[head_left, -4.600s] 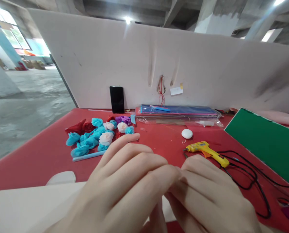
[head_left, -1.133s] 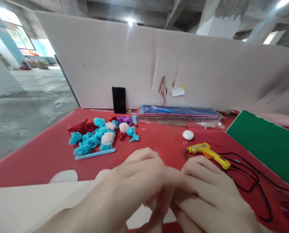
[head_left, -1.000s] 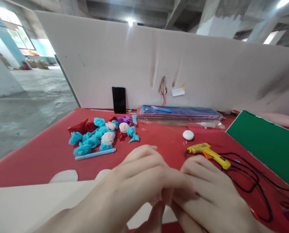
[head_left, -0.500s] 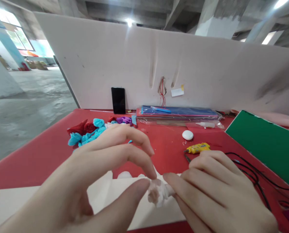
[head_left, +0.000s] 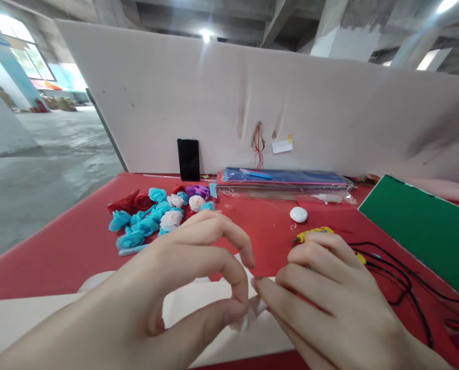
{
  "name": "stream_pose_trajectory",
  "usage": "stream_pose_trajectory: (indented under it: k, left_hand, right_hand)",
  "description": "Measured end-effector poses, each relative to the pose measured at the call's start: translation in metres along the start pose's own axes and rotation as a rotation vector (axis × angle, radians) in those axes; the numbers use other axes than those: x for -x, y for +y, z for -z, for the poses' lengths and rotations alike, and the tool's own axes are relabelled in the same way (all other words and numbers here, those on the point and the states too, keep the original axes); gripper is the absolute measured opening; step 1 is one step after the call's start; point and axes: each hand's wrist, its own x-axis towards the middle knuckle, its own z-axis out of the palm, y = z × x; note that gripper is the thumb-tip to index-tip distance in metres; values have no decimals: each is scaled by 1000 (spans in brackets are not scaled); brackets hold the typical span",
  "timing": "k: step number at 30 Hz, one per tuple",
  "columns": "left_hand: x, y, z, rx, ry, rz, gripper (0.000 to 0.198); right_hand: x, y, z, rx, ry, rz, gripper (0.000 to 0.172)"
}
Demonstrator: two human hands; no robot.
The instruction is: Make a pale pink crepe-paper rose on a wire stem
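Between my hands is a small pale paper flower (head_left: 244, 322), white with a crumpled, petal-like head. My left hand (head_left: 191, 280) pinches the flower's head between thumb and index finger, the other fingers curled above. Fingers of my right hand (head_left: 329, 298) are closed on its narrow base, and they hide part of it. Under the hands lies a cream paper sheet (head_left: 25, 318) on the red table. Just beyond my right hand, partly covered by it, is a yellow glue gun (head_left: 322, 231).
Crepe paper flowers in blue (head_left: 148, 226), pale pink (head_left: 171, 218), red (head_left: 142, 201) and purple (head_left: 198, 191) are heaped at left. A black phone (head_left: 189, 160) leans on the white partition. A white oval object (head_left: 298, 214), plastic-wrapped sheets (head_left: 283, 177), a green board (head_left: 422, 231) and black cables (head_left: 410, 293) lie rightward.
My left hand has shifted slightly right and its thumb and index finger have closed over the flower's head. My right hand has moved a little left and covers more of the glue gun.
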Motion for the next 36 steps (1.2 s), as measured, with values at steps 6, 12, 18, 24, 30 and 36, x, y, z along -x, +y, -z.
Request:
stream_pose_trajectory:
  k: [6, 12, 18, 24, 30, 36]
  left_hand:
    - [3, -1, -1, 195, -211, 140, 25]
    - [2, 3, 1, 304, -207, 176, 19]
    - [-3, 13, -1, 161, -117, 24, 16]
    - [-7, 11, -15, -119, 26, -179, 31]
    - [-6, 9, -19, -152, 10, -180, 31]
    - [-7, 5, -21, -106, -35, -184, 27]
  right_hand:
    - [-1, -1, -1, -28, 24, -12, 35]
    - [-3, 2, 0, -29, 9, 6, 40]
    - [1, -2, 3, -117, -7, -34, 39]
    - [-1, -5, 6, -89, -45, -57, 42]
    - [-2, -9, 9, -81, -96, -143, 42]
    - [-2, -3, 5, -198, -192, -208, 37]
